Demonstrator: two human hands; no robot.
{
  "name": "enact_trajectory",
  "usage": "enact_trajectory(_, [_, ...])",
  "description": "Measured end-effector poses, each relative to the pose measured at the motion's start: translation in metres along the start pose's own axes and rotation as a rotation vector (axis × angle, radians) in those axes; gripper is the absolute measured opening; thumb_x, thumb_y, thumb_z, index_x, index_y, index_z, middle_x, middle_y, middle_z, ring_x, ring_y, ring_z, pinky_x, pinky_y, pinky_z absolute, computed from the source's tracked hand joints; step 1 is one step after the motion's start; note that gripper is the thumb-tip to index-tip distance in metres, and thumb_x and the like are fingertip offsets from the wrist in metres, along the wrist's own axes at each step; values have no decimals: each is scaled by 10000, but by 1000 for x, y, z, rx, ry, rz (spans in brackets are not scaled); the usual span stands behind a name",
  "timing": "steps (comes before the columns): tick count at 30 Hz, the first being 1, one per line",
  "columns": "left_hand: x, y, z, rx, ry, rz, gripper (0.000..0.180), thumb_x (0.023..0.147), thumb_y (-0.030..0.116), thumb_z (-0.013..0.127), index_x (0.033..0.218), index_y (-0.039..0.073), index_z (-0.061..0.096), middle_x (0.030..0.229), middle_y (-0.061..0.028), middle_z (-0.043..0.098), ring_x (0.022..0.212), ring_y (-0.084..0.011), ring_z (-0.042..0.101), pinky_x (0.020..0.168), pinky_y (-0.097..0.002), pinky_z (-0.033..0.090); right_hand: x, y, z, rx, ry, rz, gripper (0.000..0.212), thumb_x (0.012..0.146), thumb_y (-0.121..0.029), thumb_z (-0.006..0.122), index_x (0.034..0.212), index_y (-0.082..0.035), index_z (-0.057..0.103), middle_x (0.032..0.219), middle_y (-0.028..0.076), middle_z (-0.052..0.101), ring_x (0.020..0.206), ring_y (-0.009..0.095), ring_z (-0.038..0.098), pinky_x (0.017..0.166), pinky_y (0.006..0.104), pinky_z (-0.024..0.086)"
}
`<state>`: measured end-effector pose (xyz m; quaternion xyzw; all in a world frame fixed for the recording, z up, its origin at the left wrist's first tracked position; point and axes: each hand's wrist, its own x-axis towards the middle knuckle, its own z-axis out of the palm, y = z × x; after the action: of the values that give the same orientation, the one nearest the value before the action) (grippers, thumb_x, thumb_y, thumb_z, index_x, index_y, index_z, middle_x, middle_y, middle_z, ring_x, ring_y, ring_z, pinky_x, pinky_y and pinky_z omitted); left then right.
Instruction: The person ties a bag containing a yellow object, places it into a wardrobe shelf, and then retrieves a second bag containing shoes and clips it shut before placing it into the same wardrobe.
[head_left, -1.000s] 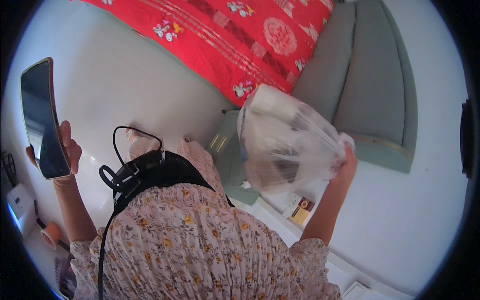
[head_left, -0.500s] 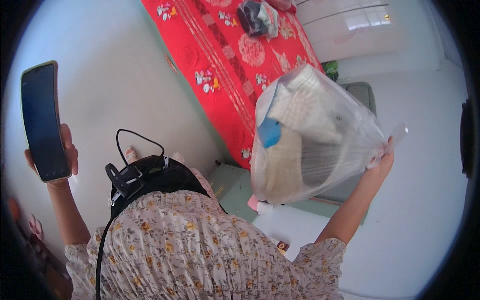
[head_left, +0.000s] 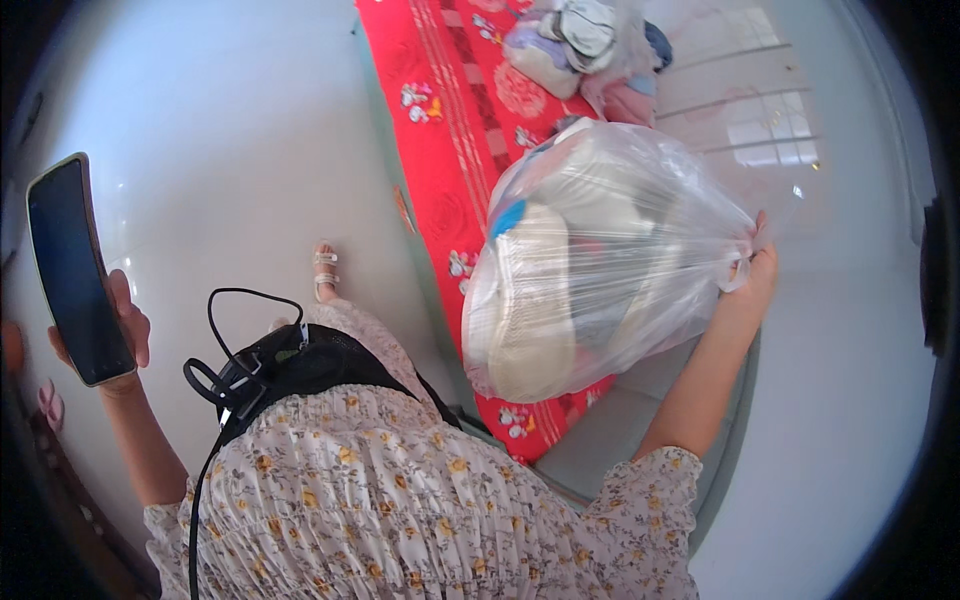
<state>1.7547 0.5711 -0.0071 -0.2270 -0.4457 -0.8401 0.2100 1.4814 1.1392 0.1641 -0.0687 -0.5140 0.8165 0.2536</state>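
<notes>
My left hand (head_left: 112, 325) is wrapped round the lower part of a smartphone (head_left: 72, 265) in a pale green case, its dark screen facing up. On the right, my right hand (head_left: 757, 265) grips the gathered neck of a large clear plastic bag (head_left: 640, 290). Inside the bag are cream and white items, one long and rounded like a shoe sole, plus a small blue patch; the film blurs their kind. The bag hangs in front of a red patterned cover and hides part of it.
A long seat with a red flowered cover (head_left: 430, 165) runs from the far side toward me. Folded clothes and plastic bags (head_left: 580, 50) lie on its far end. A waist bag (head_left: 300, 365) with a looped black cable is at my front. Pink slippers (head_left: 50, 405) sit at far left.
I have stepped forward along the red-covered seat; more of the pile at its far end shows. The plastic bag has swung slightly left. Both hands keep their hold.
</notes>
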Motion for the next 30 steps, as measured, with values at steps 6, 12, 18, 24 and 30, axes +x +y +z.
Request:
enact_trajectory(6, [8, 8, 1, -13, -23, 55, 692, 786, 537, 482, 1232, 20, 367, 863, -182, 477, 393, -232, 517, 343, -238, 456, -62, 19, -13, -58, -208, 204, 215, 798, -250, 591, 693, -96, 483, 643, 31, 486, 541, 229, 534, 460, 395, 469])
enact_trajectory(12, [1, -28, -26, -141, 51, 86, 682, 806, 528, 456, 1249, 22, 344, 883, -198, 481, 422, -254, 539, 360, -271, 478, -67, 83, -32, 31, -50, 212, 260, 791, -299, 589, 661, -105, 473, 621, 29, 496, 564, 199, 545, 475, 398, 468])
enact_trajectory(18, [-3, -15, -23, -157, 30, 90, 722, 810, 543, 437, 1257, -4, 289, 865, -205, 485, 463, -285, 564, 371, -324, 496, -78, 88, -15, 60, -32, 207, 239, 792, -293, 588, 701, -87, 508, 635, 36, 513, 571, 192, 553, 484, 374, 472])
enact_trajectory(24, [-26, -8, -8, -175, 89, 153, 800, 787, 585, 426, 1275, -14, 219, 860, -255, 468, 464, -343, 557, 371, -390, 496, -86, 83, -4, 62, -141, 209, 225, 799, -286, 580, 744, -75, 528, 636, 42, 520, 564, 198, 556, 482, 367, 475])
enact_trajectory(30, [-38, -3, 0, -151, 50, 143, 826, 754, 585, 486, 1252, -35, 263, 862, -234, 465, 467, -296, 556, 358, -354, 490, -100, 73, -34, 86, -166, 186, 219, 807, -279, 571, 787, -62, 547, 638, 49, 527, 557, 205, 560, 480, 360, 477])
